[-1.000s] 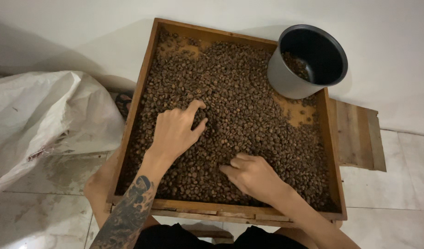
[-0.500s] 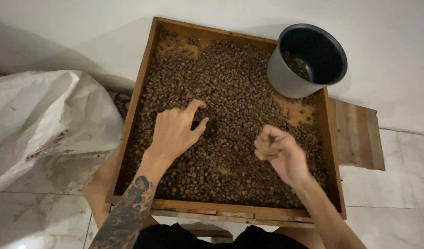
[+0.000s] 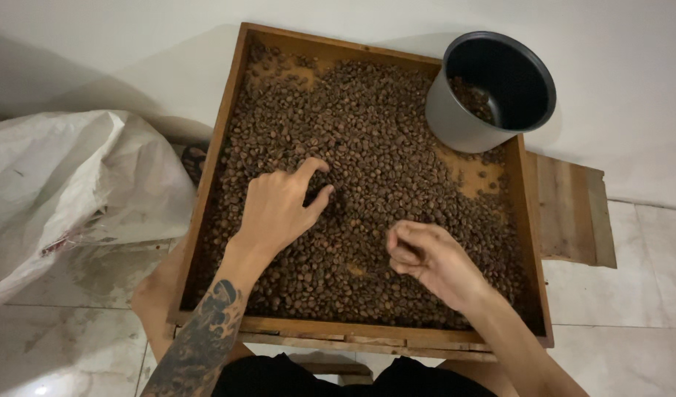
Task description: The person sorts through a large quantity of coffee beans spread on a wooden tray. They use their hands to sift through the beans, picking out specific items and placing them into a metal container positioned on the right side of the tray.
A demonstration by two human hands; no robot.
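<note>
- The left hand (image 3: pixel 279 209) lies flat, fingers apart, on the beans (image 3: pixel 367 140) in the tray (image 3: pixel 205 184).
- The right hand (image 3: pixel 426 257) is curled, maybe pinching beans; they could drop.
- The pot (image 3: pixel 492 92) past the right hand could tip.

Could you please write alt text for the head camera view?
Two bare hands sort brown beans in a wooden tray: the left hand rests flat, the right hand is curled just above them. A grey pot sits in the tray's corner.
</note>
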